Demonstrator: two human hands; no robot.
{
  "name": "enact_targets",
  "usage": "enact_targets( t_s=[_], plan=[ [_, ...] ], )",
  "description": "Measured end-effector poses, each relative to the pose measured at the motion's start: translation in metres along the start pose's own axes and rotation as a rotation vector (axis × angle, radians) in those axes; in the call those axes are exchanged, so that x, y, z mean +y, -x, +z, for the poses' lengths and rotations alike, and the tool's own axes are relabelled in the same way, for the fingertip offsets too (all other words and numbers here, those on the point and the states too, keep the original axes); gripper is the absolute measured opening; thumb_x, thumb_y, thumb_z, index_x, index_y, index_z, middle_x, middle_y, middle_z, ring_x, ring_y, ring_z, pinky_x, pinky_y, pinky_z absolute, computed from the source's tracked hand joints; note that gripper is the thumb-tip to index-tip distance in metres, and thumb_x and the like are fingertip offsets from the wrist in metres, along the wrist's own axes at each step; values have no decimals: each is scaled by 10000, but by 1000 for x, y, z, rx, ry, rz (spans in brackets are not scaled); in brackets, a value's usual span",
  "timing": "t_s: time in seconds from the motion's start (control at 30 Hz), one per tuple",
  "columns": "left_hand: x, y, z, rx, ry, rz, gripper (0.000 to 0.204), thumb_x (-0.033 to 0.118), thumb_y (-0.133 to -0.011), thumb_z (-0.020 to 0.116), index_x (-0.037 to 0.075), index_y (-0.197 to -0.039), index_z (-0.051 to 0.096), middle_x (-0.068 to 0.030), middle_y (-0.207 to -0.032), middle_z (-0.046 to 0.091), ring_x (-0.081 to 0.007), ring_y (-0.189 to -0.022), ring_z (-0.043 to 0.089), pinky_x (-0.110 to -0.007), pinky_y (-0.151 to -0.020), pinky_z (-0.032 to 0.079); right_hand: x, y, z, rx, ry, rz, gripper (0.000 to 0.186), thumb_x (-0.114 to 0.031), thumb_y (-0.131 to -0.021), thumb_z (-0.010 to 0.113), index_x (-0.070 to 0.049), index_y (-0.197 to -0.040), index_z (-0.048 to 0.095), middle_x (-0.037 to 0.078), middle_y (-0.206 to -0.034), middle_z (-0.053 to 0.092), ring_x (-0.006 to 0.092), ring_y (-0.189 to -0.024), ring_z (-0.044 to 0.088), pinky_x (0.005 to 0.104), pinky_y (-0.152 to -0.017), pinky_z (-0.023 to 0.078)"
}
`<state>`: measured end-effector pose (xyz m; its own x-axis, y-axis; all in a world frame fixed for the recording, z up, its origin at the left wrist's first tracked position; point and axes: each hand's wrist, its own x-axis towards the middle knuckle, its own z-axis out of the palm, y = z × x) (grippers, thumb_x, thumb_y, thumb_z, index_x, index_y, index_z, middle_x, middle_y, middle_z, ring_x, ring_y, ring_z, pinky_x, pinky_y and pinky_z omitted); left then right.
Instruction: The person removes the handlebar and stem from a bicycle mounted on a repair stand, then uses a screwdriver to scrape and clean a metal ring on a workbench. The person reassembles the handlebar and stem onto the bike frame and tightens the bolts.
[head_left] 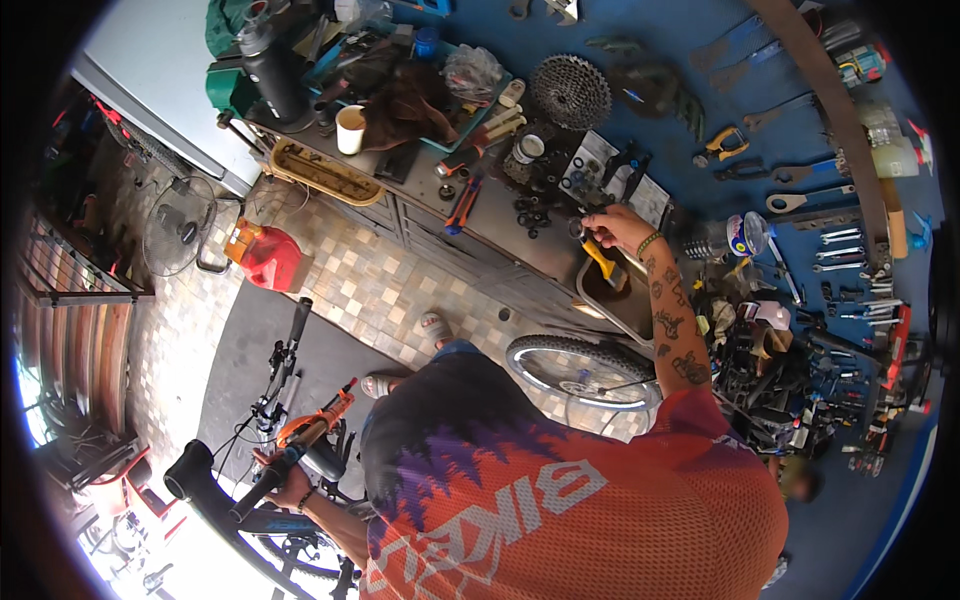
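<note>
Checkered tile floor (380,280), blue tool wall (700,60)

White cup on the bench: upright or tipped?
Upright. The cup stands on its base on the workbench, its round mouth open upward; its contents cannot be made out.

Head fisheye — looks steeply down, workbench (500,215) near.

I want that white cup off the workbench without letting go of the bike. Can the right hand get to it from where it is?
Probably yes. The right hand is already over the workbench, and the white cup stands unblocked near the front edge, though well to the left, so it's a long stretch.
</note>
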<state>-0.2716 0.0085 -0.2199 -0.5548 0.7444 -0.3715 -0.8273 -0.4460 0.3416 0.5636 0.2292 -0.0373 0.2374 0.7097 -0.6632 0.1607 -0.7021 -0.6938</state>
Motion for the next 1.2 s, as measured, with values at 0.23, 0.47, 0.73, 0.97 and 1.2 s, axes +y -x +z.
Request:
enact_targets(
  t_s=[0.23, 0.47, 0.73, 0.97, 1.2],
  plan=[
    [27, -9, -14, 139, 19, 193, 946, 631, -1003, 412, -101, -1602, 380, -236, -1554, 584, -336, -1123, 674, -506, -1077, 436, 19, 8, -58, 36, 494, 16, 441, -367, -847, 867, 41, -919, 715, 129, -836, 684, 224, -787, 675, 377, -728, 552],
    [-4, -8, 13, 158, 159, 115, 1149, 872, -949, 406, -77, -1595, 408, -281, -1595, 524, -426, -1252, 654, -589, -1122, 450, 151, 55, -89, 267, 906, 90, 551, -425, -790, 903, 78, -959, 752, 256, -929, 756, 388, -904, 739, 463, -827, 564],
    [-30, 5, 28, 286, 28, 180, 1079, 826, -980, 411, -50, -1609, 390, -275, -1570, 555, -400, -1222, 656, -579, -1118, 432, 191, 64, -86, 296, 819, 133, 493, -423, -822, 891, 33, -955, 761, 244, -930, 753, 393, -945, 745, 476, -834, 574],
    [-6, 9, 17, 268, -4, 210, 1046, 792, -1020, 370, -93, -1576, 407, -306, -1499, 606, -398, -1119, 706, -539, -1079, 466, 73, 34, -14, 192, 560, -477, 316, -312, -882, 840, -15, -939, 752, 205, -998, 694, 401, -930, 707, 497, -810, 570],
    [-25, 29, 18, 186, -16, 235, 1140, 835, -987, 382, -110, -1622, 327, -322, -1515, 582, -382, -1150, 712, -530, -1097, 464, 59, 12, 81, 76, 802, -657, 230, -179, -867, 841, -14, -997, 747, 187, -1042, 690, 405, -982, 698, 484, -857, 561]
  ],
)
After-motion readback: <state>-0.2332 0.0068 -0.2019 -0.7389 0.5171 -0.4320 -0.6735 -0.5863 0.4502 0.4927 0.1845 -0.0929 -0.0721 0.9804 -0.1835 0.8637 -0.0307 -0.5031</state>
